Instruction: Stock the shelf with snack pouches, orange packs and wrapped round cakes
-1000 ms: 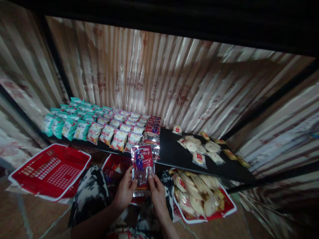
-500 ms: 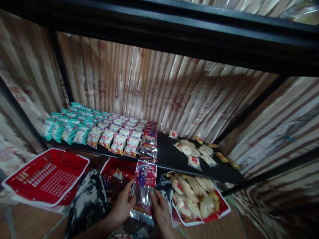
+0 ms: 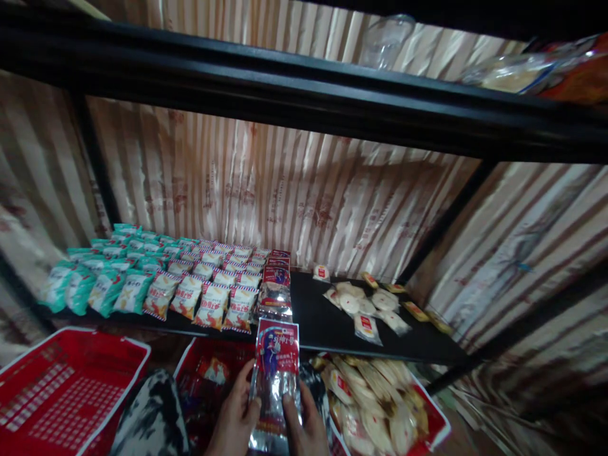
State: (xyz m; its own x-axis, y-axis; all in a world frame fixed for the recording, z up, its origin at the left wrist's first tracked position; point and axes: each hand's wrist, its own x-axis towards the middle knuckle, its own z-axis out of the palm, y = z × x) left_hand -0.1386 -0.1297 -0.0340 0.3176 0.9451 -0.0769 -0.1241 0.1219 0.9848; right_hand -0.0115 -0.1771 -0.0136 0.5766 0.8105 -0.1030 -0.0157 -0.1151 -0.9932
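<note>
two hands (image 3: 273, 421), red labelled snack packet (image 3: 276, 373)

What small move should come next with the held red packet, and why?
Probably lift the red packet forward onto the shelf, at the front of the matching red row; left hand and right hand hold it just below.

Person, as seen from the head camera. Two bare hands are shown at the lower edge: left hand (image 3: 235, 421), right hand (image 3: 306, 425). A trouser leg (image 3: 149, 419) in soft fabric, printed in mottled black and white, is recorded at lower left. A second patch of the same print (image 3: 314, 379) is seen near the right hand.
</note>
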